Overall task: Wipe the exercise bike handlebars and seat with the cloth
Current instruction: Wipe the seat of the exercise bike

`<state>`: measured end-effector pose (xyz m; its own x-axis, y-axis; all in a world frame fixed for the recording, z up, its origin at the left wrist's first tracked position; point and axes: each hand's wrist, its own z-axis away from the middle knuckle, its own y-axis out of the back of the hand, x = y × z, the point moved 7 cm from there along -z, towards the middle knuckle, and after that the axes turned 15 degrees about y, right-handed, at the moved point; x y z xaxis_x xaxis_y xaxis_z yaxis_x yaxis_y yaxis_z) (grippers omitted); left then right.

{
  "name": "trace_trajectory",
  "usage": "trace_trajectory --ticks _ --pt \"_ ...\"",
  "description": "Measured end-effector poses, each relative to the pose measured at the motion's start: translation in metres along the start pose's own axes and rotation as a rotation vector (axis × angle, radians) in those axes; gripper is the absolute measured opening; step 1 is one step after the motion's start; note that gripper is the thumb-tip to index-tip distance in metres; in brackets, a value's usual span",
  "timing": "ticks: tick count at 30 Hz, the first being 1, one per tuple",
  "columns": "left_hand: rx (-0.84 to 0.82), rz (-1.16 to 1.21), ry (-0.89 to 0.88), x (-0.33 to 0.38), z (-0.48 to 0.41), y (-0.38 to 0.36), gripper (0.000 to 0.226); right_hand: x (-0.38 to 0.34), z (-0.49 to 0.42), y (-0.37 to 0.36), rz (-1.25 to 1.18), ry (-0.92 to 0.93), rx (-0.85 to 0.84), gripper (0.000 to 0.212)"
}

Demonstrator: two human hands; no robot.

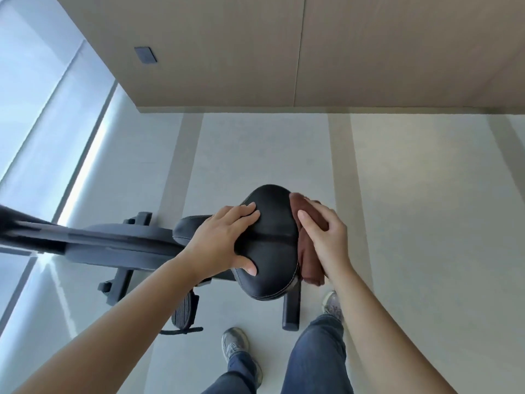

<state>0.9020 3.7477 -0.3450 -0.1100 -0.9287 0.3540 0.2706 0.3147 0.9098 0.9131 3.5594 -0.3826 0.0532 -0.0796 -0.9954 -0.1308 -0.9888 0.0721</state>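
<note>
The exercise bike's black padded seat (274, 240) sits in the middle of the head view, its wide back end towards me. My left hand (224, 237) lies on the seat's left part, fingers spread over the top and thumb on the near side. A brown cloth (308, 254) hangs bunched against the seat's right edge. My right hand (326, 231) presses the cloth against that edge, fingers wrapped over it. The dark frame (113, 245) runs off to the left, blurred; the handlebars are out of view.
A pedal with a strap (184, 311) and a black rear foot bar (291, 311) sit below the seat. My feet in grey shoes (234, 345) stand close behind the bike. A wood-panelled wall (284, 52) is ahead, a window (42, 123) on the left.
</note>
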Motion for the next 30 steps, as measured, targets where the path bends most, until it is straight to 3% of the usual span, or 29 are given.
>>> trace_trajectory --ticks 5,10,14,17,19,21,23,27,30 --pt "-0.048 -0.052 0.135 0.002 -0.003 -0.001 0.103 0.0 -0.068 -0.023 0.009 -0.063 -0.415 0.022" --pt "-0.09 -0.072 0.206 0.002 -0.002 -0.002 0.102 0.023 -0.004 0.006 -0.181 -0.142 -0.212 0.023" --pt "-0.083 -0.013 0.232 0.002 0.001 0.001 0.099 0.016 -0.013 0.001 -0.103 -0.044 -0.186 0.024" --pt "-0.071 0.04 0.251 0.0 0.002 0.001 0.097 0.002 -0.075 -0.028 0.018 -0.003 -0.464 0.018" --pt "-0.066 0.056 0.256 -0.001 0.002 0.001 0.097 0.0 -0.099 -0.05 0.066 -0.087 -0.728 0.011" --pt "-0.061 0.064 0.248 -0.002 0.002 0.001 0.097 0.002 -0.103 -0.058 0.078 -0.165 -0.827 0.015" --pt "-0.055 0.066 0.231 -0.001 0.002 -0.001 0.098 0.005 -0.096 -0.048 0.005 -0.163 -0.678 0.011" --pt "-0.032 0.124 0.211 -0.007 0.001 -0.003 0.1 0.026 -0.017 0.003 -0.175 -0.193 -0.163 0.016" --pt "-0.005 0.19 0.192 -0.01 0.001 -0.006 0.101 0.027 0.03 0.008 -0.067 -0.16 -0.015 0.024"
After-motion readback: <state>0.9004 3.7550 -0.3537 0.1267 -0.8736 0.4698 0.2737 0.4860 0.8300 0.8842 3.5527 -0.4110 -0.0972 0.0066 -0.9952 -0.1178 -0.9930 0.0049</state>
